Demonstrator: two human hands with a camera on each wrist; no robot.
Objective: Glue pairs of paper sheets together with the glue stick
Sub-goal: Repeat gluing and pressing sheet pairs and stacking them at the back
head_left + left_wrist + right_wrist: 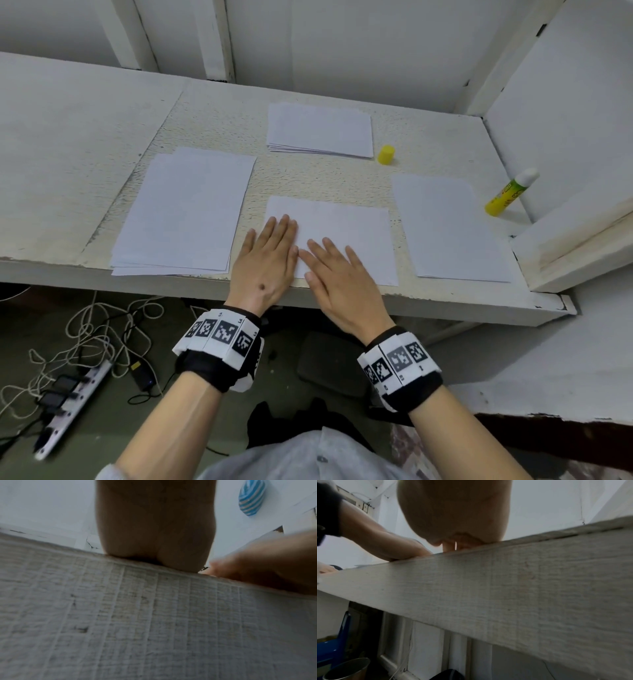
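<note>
Both hands flat on centre sheet, lower middle of frame.
Left hand (265, 263) and right hand (342, 284): fingers straight, pressing the sheet (346, 236); uncapped glue stick (510, 193) at right.

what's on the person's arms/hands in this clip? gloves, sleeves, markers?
No gloves: left hand and right hand are bare, forearms uncovered. Each wrist carries a black strap with a band of white panels printed with black square fiducial codes and small digits: left wristband, right wristband.
</note>
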